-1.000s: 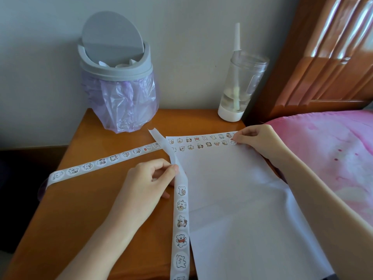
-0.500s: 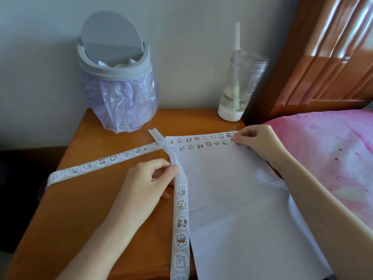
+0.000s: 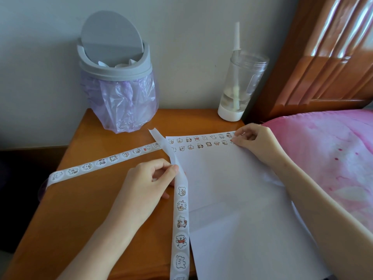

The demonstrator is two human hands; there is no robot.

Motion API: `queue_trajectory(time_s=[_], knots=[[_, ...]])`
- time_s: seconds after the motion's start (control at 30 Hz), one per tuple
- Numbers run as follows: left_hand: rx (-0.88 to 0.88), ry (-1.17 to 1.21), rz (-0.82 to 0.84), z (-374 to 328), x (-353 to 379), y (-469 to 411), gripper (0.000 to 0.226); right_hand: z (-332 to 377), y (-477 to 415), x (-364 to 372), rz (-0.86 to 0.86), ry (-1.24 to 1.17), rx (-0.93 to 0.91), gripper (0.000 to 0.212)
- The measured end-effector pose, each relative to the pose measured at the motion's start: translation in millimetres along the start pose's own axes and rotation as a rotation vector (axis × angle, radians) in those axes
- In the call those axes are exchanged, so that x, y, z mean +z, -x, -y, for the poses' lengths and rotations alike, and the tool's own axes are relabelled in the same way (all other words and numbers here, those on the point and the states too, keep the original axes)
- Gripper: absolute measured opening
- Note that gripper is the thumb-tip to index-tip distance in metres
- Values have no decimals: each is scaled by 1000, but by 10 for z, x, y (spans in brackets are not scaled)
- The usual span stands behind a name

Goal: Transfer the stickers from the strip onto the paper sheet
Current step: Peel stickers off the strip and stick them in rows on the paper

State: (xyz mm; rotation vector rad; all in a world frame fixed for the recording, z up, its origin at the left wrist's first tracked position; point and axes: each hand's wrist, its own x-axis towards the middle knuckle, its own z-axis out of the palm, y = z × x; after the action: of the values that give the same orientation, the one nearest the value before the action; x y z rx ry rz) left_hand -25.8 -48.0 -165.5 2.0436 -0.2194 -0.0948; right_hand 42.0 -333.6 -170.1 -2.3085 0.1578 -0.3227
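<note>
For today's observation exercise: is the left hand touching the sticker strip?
Touching. The head view shows the left hand pinching the sticker strip between thumb and fingers.

The left hand [image 3: 149, 184] pinches the sticker strip [image 3: 181, 219] beside the paper [image 3: 232, 199] — the right hand [image 3: 253, 141] presses fingertips on stickers [image 3: 199, 141] at its far edge, on the table [image 3: 80, 209].

The one head-worn camera is looking forward and down, close above the orange wooden table [image 3: 84, 209], facing the pale grey wall [image 3: 191, 47] beyond the fingers of the left hand [image 3: 145, 184] and right hand [image 3: 256, 142].
</note>
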Motion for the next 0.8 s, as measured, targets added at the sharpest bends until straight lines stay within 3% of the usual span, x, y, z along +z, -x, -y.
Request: queue_trajectory(time_s=[0.27,0.4,0.57,0.67,0.8], knots=[[-2,-10,1,-10,3,-8,18,9,-30,37,-18,-4,-5,21],[-6,4,-3,-4,6,-8,18,-30,-46,35,-35,70,1,6],[-5,147,-72,-29,-25,-5,21,326,149,45,-105,-76,-27,7],[13,245,-166,-70,-39,0,19,816,513,175,53,-198,-77,14],[74,208,-271,-101,-51,27,20,1222,980,366,331,-297,-8,21]])
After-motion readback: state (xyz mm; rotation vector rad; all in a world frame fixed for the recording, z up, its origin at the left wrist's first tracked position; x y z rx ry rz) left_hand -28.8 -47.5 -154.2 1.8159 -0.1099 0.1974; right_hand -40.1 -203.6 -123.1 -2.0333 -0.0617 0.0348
